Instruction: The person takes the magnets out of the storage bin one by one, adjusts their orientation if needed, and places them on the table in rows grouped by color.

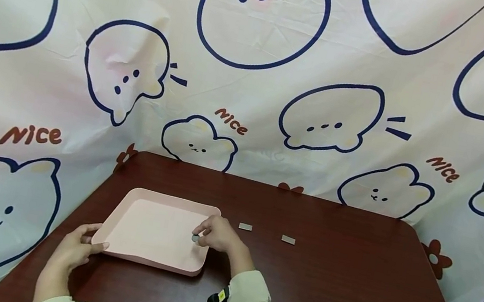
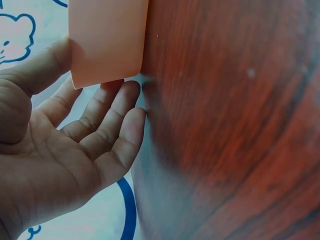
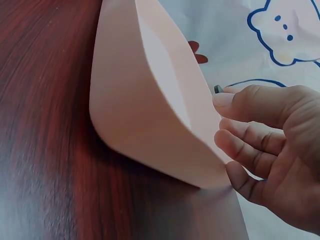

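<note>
A shallow pale pink tray [image 1: 142, 261] lies on the left part of the table. My left hand [image 1: 74, 248] grips its near left corner, thumb over the rim; in the left wrist view the fingers [image 2: 131, 95] reach behind and under the tray wall [image 2: 107, 40]. Over the tray's right side, my right hand [image 1: 219, 234] pinches a small grey disc-like piece [image 1: 195, 238] between thumb and forefinger. Only the dark edge of that piece [image 3: 217, 89] shows in the right wrist view, beyond the thumb tip, while the other fingers curl loosely near the tray rim.
Two small flat grey rectangular pieces [image 1: 246, 227] lie on the dark wood table [image 1: 342, 296] to the right of the tray. A cream cloth with cartoon bears [image 1: 251, 94] hangs behind and along the table's sides. A black wrist device [image 1: 218, 301] sits at the right sleeve.
</note>
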A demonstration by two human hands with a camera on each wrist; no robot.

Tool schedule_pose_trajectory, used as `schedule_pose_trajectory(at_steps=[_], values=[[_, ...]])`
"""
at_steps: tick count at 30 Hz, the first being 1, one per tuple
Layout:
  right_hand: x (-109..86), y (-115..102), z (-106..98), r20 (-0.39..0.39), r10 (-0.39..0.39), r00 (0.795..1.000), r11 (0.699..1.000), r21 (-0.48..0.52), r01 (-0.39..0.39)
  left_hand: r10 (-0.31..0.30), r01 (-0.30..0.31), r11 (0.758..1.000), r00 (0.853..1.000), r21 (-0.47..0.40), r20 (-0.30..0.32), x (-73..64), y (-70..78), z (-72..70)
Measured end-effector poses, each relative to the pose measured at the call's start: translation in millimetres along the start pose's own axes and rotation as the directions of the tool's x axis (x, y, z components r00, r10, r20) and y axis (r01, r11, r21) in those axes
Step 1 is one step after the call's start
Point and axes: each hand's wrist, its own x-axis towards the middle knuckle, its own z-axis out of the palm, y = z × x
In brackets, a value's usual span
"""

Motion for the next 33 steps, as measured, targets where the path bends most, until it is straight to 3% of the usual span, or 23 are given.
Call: schedule_pose_trajectory(at_steps=[13, 24, 33], values=[[-30.5, 16, -15, -0.068, -0.074, 0.995, 0.996, 0.048, 0.078, 0.009, -0.009, 1.000, 1.000, 0.012, 0.022, -0.6, 2.8, 0.2], [-58.1, 42, -31, -0.119, -0.086, 0.989, 0.994, 0.053, 0.093, -0.010, 0.009, 1.000, 1.000, 0.023, 0.017, 0.2, 1.9, -1.7], [-80.1, 62, -40, -0.182, -0.047, 0.982, 0.996, 0.062, 0.059, -0.001, 0.001, 0.999, 1.000, 0.032, 0.024, 1.1, 1.1, -1.5]])
